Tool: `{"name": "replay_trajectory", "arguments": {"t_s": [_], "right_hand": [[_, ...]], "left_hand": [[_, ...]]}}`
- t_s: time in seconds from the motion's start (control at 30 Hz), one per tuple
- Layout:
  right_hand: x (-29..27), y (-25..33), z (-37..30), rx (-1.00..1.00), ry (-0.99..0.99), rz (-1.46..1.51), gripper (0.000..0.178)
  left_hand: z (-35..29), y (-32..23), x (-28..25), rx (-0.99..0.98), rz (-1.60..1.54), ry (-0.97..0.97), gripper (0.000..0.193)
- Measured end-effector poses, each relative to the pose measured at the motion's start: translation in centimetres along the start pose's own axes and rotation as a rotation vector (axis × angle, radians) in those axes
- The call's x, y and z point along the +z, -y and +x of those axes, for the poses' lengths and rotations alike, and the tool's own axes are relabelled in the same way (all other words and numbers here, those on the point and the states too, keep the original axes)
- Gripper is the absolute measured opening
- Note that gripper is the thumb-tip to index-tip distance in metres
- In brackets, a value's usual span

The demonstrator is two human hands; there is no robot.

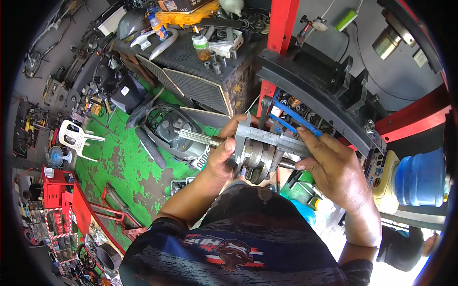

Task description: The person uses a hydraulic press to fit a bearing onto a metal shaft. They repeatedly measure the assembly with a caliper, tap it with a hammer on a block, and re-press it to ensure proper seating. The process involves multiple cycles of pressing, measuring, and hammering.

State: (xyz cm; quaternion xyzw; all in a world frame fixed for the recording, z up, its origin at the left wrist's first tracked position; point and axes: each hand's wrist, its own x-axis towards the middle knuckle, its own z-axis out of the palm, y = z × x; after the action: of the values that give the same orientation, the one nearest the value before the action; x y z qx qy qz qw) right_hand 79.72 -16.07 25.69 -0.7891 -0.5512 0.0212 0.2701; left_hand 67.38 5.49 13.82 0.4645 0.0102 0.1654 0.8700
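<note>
My left hand grips a steel crankshaft by its round webs, with the splined shaft sticking out to the left. My right hand holds a metal vernier caliper laid across the top of the crankshaft, thumb on its beam and fingers under the far shaft end. The caliper jaws straddle the crank webs. Both hands are raised in front of my chest.
A red steel frame with a black curved tray of parts stands just behind the hands. A blue water jug is at the right. Below left are a green painted floor, a scooter body, a white plastic chair and a red rack.
</note>
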Motion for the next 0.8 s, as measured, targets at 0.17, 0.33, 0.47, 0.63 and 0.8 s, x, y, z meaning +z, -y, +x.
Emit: {"name": "replay_trajectory", "arguments": {"t_s": [0.17,0.33,0.47,0.63,0.8], "right_hand": [[0.3,-0.2,-0.1,-0.072,-0.051,-0.028,0.063],[0.3,-0.3,-0.3,-0.084,-0.056,-0.066,0.065],[0.0,-0.2,-0.2,-0.086,-0.038,-0.087,0.065],[-0.1,-0.1,-0.3,-0.124,-0.029,-0.163,0.063],[-0.1,-0.1,-0.3,-0.163,-0.051,-0.175,0.068]], "left_hand": [[-0.1,-0.1,-0.1,0.014,-0.034,0.010,0.095],[0.1,0.0,0.4,0.034,-0.129,0.036,0.089],[0.4,-0.2,0.1,0.044,-0.139,0.080,0.089],[0.5,0.3,-0.7,0.078,-0.077,0.121,0.094],[0.5,0.2,-0.7,0.074,-0.074,0.151,0.094]]}}
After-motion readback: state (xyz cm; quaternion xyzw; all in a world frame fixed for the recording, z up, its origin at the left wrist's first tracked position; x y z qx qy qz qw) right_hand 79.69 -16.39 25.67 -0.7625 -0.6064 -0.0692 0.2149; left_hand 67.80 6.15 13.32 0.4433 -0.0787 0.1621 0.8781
